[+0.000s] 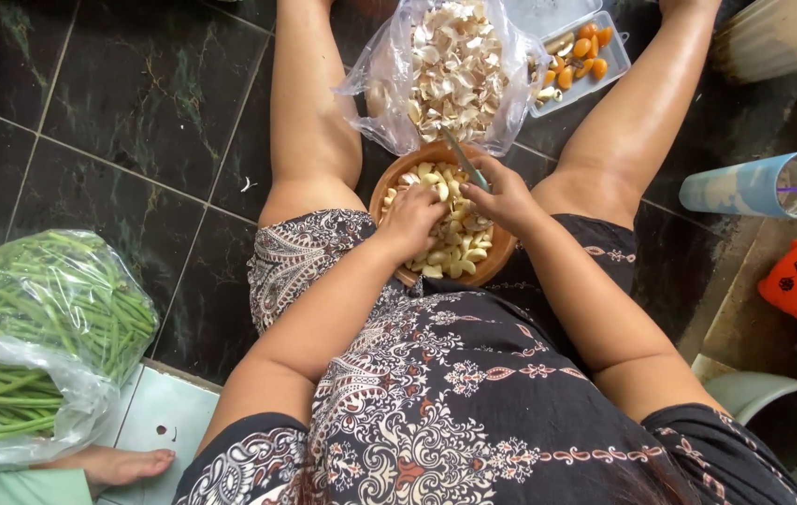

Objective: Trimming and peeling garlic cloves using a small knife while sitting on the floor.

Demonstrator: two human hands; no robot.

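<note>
Here left hand fingers curled into brown bowl of garlic cloves, grip hidden; right hand pinching knife, handle covered.

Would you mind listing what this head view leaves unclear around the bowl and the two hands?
- Left hand: its fingertips dip among the garlic cloves, so any clove it holds is hidden.
- Right hand: its grip covers the knife handle; only the thin blade shows.
- Brown bowl: hands and cloves hide its inside.
- Bag of peelings: cut off by the top edge.
- Clear tray: its small pieces are too small to identify.
</note>
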